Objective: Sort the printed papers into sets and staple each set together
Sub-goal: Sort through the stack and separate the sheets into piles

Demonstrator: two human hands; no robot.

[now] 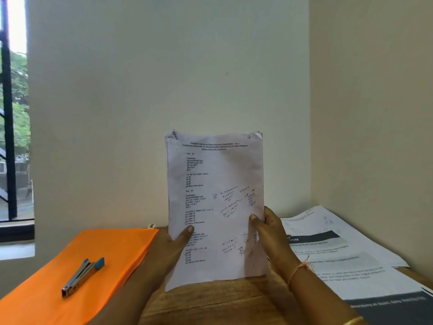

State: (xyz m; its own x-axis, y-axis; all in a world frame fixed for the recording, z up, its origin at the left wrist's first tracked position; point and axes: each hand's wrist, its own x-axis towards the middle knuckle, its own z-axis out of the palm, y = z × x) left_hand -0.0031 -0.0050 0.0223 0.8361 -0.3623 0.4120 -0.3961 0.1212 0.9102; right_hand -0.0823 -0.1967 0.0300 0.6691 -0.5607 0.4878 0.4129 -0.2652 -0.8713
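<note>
Left hand [169,247] and right hand [271,227] each pinch a side edge of the paper set [215,184], thumbs on the front. The set is upright, its bottom edge apparently on the table [222,303]. Step: squaring the sheets, likely. Stapler [82,275] lies left of the set on the orange folder [117,242]; loose printouts [339,256] lie to its right. Next: free one hand and fetch the stapler, corners aligned.

- The left hand [172,247] is raised, its thumb pressed on the front of the paper stack [215,184] near the lower left edge. Its fingers are hidden behind, probably curled.
- The right hand [269,227] pinches the stack's right edge, thumb in front.
- Both forearms rise from below.
- The right wrist wears a thin thread [298,269] and a bangle [352,321].
</note>
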